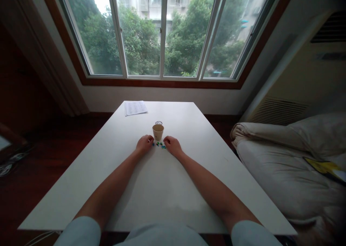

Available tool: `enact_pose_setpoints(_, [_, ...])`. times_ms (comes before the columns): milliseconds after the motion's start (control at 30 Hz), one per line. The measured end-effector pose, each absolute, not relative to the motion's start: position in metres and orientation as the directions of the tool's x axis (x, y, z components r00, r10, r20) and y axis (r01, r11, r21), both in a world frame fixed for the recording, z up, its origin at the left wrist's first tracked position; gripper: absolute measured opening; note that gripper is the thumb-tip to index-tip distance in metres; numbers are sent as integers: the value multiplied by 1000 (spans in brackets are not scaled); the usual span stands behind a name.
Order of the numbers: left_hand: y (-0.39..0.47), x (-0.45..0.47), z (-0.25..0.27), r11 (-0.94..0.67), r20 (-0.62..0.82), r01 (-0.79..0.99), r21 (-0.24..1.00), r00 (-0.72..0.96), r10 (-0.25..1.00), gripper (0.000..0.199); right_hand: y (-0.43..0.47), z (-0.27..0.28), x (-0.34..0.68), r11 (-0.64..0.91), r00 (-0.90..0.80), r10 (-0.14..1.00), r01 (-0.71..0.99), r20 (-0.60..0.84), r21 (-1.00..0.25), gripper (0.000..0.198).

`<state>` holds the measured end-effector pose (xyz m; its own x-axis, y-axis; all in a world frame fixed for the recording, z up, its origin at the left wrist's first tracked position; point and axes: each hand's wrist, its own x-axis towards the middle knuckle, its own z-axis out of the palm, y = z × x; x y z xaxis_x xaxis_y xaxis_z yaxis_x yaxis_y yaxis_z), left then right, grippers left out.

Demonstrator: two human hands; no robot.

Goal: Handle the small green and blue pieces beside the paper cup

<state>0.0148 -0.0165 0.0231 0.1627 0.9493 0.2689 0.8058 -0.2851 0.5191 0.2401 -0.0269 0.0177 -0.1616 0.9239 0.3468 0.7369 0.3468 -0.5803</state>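
A light brown paper cup (158, 132) stands upright on the white table, its mouth facing up. Several small blue and green pieces (161, 144) lie scattered just in front of it; they are too small to name. My left hand (145, 144) rests at the cup's left with fingers curled together, close to a blue piece (153, 144). On the other side, my right hand (173, 145) has its fingers bent and pinched near the cup's base. Whatever either hand may hold is hidden or too small to see.
Behind the cup lies a small dark-rimmed round thing (158, 123). Printed sheets of paper (135, 108) lie at the far left of the white table (151, 199). A bed or sofa with pale covers (273, 159) is to the right, and a window (162, 33) is ahead.
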Motion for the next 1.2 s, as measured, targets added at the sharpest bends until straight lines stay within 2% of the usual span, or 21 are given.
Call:
enact_pose_setpoints(100, [-21,13,24,-332,286,813,478,214,934,17,-37,19,252,412,-239,900,744,365,-526,15])
enact_pose_setpoints(267, [-33,7,26,-352,291,811,467,234,927,19,-39,28,264,511,-415,859,737,300,-443,20])
enact_pose_setpoints(400, [-41,6,30,-391,297,813,432,281,913,19,-41,33,262,562,-492,827,742,273,-364,25])
enact_pose_setpoints(567, [-44,7,31,-420,306,808,413,312,900,25,-45,35,258,541,-478,839,782,259,-309,20])
enact_pose_setpoints(700, [-44,8,31,-440,311,808,392,334,890,29,-44,36,258,543,-479,837,785,264,-298,24])
enact_pose_setpoints(1000, [-46,9,36,-484,301,814,321,396,867,24,-44,33,253,538,-477,837,805,267,-250,21])
enact_pose_setpoints(1200, [-45,7,36,-468,301,821,328,379,875,22,-44,31,250,526,-459,841,818,287,-232,20])
